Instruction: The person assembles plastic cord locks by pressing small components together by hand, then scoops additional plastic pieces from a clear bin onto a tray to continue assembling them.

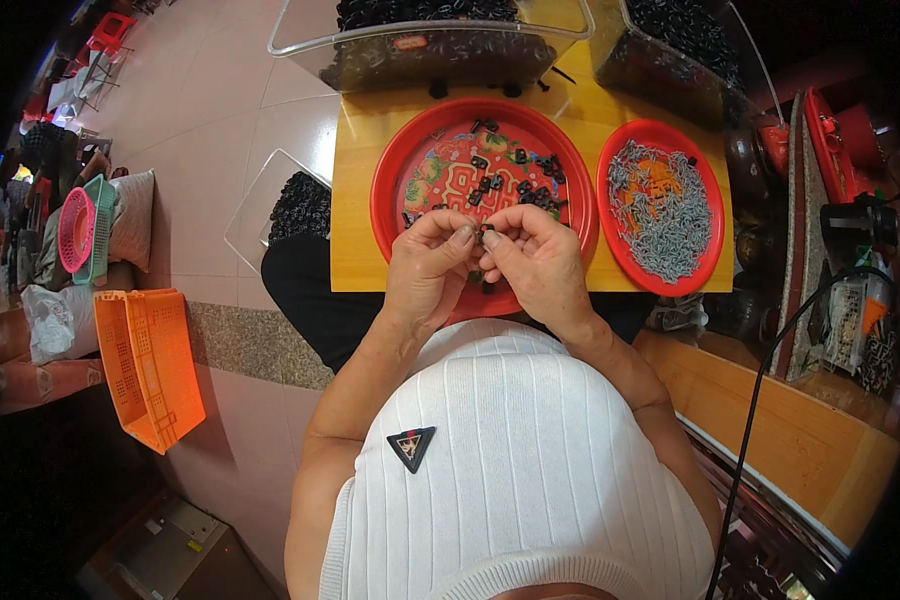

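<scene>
My left hand (pixel 430 262) and my right hand (pixel 538 258) meet over the near part of a round red tray (pixel 382 190). Thumb and forefinger of each hand are pinched together, almost tip to tip. Between them sits a small black part (pixel 483 229), mostly covered by the fingertips; its exact kind I cannot make out. Several small black plastic pieces (pixel 490 184) lie scattered on the tray's patterned bottom. To the right of my right hand stands an oval red tray (pixel 604 180) holding many grey screws (pixel 660 245).
Both trays rest on a yellow wooden table (pixel 355 150). Clear bins (pixel 430 50) of black parts stand at its far edge, another (pixel 685 45) at the far right. A lower bin of black parts (pixel 300 208) is at the left. An orange crate (pixel 150 365) stands on the floor.
</scene>
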A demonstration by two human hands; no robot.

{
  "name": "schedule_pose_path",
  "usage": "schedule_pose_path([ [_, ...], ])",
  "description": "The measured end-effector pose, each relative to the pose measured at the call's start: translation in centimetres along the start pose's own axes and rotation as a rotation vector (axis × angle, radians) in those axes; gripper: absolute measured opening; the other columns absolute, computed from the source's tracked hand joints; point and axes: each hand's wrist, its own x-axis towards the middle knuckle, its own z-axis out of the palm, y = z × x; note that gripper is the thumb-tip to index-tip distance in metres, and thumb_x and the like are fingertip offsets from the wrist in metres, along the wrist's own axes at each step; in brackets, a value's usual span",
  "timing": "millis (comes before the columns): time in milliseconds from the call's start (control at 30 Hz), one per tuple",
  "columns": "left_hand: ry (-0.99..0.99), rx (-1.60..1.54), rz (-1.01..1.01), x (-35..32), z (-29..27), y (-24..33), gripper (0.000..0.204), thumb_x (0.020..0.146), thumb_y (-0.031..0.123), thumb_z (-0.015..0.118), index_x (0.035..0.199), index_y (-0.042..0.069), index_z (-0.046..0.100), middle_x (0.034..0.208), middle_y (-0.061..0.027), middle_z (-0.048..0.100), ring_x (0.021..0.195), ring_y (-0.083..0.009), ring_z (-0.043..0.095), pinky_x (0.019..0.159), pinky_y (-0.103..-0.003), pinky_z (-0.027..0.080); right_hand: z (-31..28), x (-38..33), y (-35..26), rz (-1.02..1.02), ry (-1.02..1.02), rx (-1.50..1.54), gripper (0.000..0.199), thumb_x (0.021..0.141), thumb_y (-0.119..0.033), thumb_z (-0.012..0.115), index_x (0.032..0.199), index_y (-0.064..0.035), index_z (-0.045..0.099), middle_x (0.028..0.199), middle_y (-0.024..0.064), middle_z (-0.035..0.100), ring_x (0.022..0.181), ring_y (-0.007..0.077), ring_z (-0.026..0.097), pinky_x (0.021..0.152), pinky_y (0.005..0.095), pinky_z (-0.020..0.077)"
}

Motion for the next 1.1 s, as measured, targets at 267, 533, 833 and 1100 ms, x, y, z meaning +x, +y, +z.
schedule_pose_path([
  [267, 0.017, 0.032, 0.014, -0.1, 0.3, -0.2, 0.005, 0.081, 0.002, 0.054, 0.086, 0.000, 0.055, 0.079, -0.0100, 0.058, 0.065, -0.0178, 0.057, 0.057, -0.031, 0.050, 0.0, 0.2, 0.3, 0.005, 0.008, -0.013, 0.008, 0.082, -0.001, 0.052, 0.089, 0.0023, 0.053, 0.071, 0.0037, 0.055, 0.061, 0.0065, 0.056, 0.053, 0.0181, 0.0485],
  [533, 0.064, 0.137, 0.049, -0.1, 0.7, -0.5, 0.004, 0.081, -0.001, 0.053, 0.084, -0.001, 0.055, 0.078, -0.0098, 0.058, 0.063, -0.0165, 0.057, 0.056, -0.028, 0.051, -0.2, -0.1, 0.4, -0.110, 0.041, -0.126, 0.006, 0.082, 0.000, 0.052, 0.087, 0.0030, 0.054, 0.072, 0.0042, 0.056, 0.062, 0.0069, 0.056, 0.054, 0.0194, 0.0494],
  [833, 0.091, 0.222, 0.027, 0.9, 1.2, -1.6, 0.006, 0.080, 0.001, 0.055, 0.086, 0.000, 0.056, 0.079, -0.0076, 0.059, 0.066, -0.0126, 0.057, 0.058, -0.024, 0.050, -2.7, 1.0, 0.9, -0.055, 0.039, -0.018, 0.006, 0.081, -0.001, 0.052, 0.086, 0.0027, 0.055, 0.068, 0.0048, 0.058, 0.058, 0.0081, 0.057, 0.052, 0.0207, 0.0486],
  [1100, -0.165, 1.373, 0.434, 2.1, 2.1, -1.5, 0.016, 0.069, -0.001, 0.061, 0.085, -0.001, 0.059, 0.078, -0.0115, 0.054, 0.071, -0.0232, 0.055, 0.062, -0.031, 0.044, -9.1, 1.1, 0.0, -0.122, 0.203, 0.172, 0.008, 0.081, -0.002, 0.052, 0.087, 0.0036, 0.054, 0.071, 0.0066, 0.057, 0.059, 0.0105, 0.056, 0.051, 0.0203, 0.0487],
])
